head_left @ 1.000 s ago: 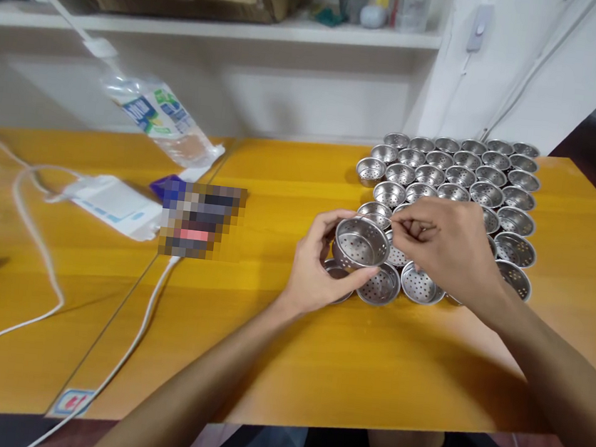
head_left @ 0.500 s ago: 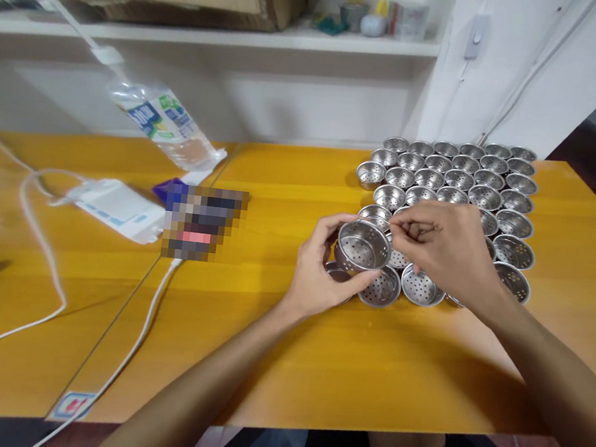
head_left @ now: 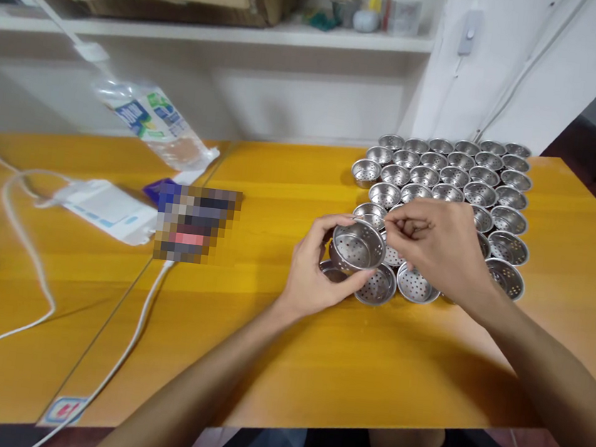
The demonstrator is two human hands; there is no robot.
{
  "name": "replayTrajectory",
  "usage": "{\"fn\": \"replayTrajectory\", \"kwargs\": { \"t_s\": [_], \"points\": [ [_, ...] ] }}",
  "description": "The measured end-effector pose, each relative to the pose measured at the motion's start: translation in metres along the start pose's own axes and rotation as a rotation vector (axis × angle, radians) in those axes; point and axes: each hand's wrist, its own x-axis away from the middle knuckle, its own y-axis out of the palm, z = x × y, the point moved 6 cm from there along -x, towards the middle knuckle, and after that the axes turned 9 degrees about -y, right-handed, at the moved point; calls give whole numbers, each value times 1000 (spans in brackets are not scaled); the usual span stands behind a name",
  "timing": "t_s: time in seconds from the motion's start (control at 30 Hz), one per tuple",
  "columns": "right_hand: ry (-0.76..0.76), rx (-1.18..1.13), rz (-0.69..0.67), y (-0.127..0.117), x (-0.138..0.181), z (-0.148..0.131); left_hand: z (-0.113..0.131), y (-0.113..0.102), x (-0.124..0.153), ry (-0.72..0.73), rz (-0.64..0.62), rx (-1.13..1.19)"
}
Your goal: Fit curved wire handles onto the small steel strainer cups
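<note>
Sticker: a small red-and-blue sticker [head_left: 60, 409] on the near-left edge of the yellow wooden desk [head_left: 260, 363]; print too small to read.
Left hand: the left hand [head_left: 313, 275] is curled around a small round perforated steel cup [head_left: 357, 246], thumb on the near wall, fingers on the far wall.
Right hand: the right hand [head_left: 438, 250] has thumb and forefinger pinched together at the cup's far rim; what they pinch cannot be told.
Cup's place: lifted and tilted, just above the near-left corner of the rows of matching steel cups [head_left: 459, 177] by the far-right corner.
Pouch: flat white pouch [head_left: 111, 208], blue print unreadable.
Bottle: clear plastic bottle [head_left: 153, 124] near the far edge; blue-and-green label, lettering blurred.
Change: both hands and the cup stand as half a second ago; only the view has drifted slightly.
</note>
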Motion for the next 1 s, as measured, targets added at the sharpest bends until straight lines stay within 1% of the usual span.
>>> {"fn": "replayTrajectory", "kwargs": {
  "t_s": [0.1,0.2,0.27,0.33,0.43,0.67,0.8,0.9,1.0],
  "points": [
    [106,-168,-45,6,2,6,2,0,-3,17,-25,-37],
    [198,-483,-149,16,3,12,3,1,-4,6,-55,-60],
    [202,-658,-226,24,4,12,3,2,-4,-10,-61,-39],
    [172,-742,-275,29,3,13,2,3,-3,-36,-63,7],
    [93,-735,-258,31,0,15,-2,2,-3,-102,-77,87],
    [-52,-568,-238,41,-2,19,-18,-4,-4,-248,-130,331],
    [-149,-560,-187,46,1,20,-21,-1,0,-264,-179,447],
    [-161,-590,-173,46,2,19,-20,1,2,-267,-200,471],
    [-148,-624,-197,47,2,18,-19,3,3,-263,-198,487]
  ]
}}
